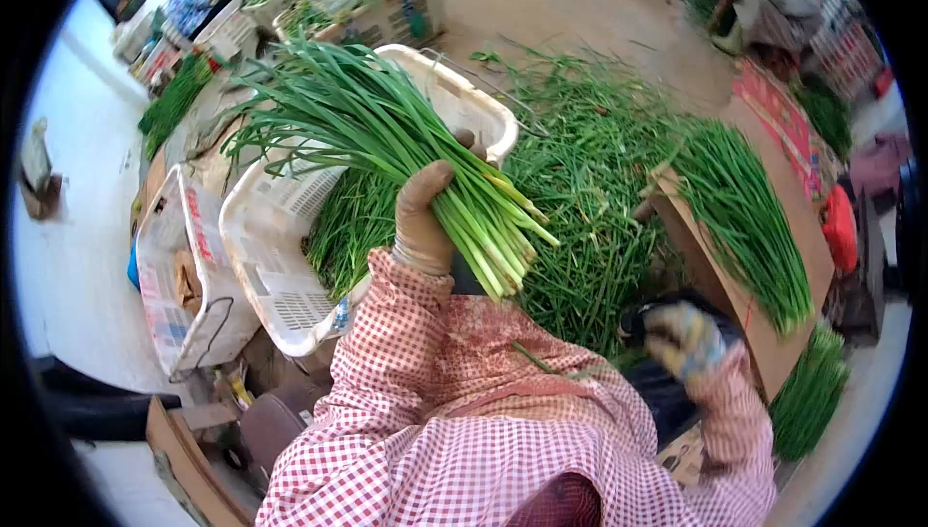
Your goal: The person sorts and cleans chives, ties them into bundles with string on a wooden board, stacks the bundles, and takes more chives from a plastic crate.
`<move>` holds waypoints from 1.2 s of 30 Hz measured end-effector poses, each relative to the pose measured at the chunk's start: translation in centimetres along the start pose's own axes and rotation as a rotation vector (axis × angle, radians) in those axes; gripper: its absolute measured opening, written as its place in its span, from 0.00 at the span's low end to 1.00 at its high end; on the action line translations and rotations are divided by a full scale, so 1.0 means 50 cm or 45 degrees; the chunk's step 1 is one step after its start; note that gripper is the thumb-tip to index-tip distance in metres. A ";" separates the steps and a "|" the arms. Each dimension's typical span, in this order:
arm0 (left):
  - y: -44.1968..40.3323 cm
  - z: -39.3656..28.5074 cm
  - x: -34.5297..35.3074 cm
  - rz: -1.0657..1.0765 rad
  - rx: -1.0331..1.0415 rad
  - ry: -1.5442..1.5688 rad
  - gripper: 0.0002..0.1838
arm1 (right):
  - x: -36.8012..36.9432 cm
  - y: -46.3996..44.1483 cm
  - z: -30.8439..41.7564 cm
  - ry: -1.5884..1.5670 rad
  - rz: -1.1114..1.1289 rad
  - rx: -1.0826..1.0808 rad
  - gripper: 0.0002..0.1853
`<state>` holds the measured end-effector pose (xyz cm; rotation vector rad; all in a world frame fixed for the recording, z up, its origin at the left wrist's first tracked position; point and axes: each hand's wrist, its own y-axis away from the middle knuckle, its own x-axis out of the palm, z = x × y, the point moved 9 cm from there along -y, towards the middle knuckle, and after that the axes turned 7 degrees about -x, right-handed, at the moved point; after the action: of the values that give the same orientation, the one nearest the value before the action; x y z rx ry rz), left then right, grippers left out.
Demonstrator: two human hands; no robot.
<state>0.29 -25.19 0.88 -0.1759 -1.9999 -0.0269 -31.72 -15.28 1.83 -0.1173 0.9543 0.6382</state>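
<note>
My left hand (423, 218), in a tan work glove, is closed around a thick bunch of garlic chives (396, 131). The pale cut ends point down and to the right, and the long green leaves fan out to the upper left. Lower right, my right hand (684, 338), in a worn glove with blue and yellow patches, is beside my knee and blurred by motion. Whether its fingers hold anything is unclear. Another chive bundle (744, 218) lies on a cardboard-topped surface (691, 242) to the right.
A white plastic basket (280, 285) holding chives stands to my left, with a second white crate (184, 305) beyond it. Loose leaves (599, 179) are heaped on the floor ahead. More chives (810, 396) lie at lower right. Two people sit farther back among filled baskets.
</note>
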 end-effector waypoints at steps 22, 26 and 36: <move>0.046 0.194 -0.001 -0.127 -0.274 -0.043 0.34 | 0.019 -0.237 0.074 -0.909 -0.248 0.042 0.16; 0.050 0.194 -0.011 -0.167 -0.263 -0.115 0.35 | 0.044 -0.243 0.075 -0.902 -0.212 0.048 0.16; 0.044 0.205 0.011 -0.092 -0.227 0.080 0.26 | 0.087 -0.246 0.057 -1.456 -0.592 -0.134 0.12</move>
<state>-8.89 -21.96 -3.08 -0.2146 -1.9396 -0.2548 -21.02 -22.25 -2.12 -0.0461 -0.2185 0.2309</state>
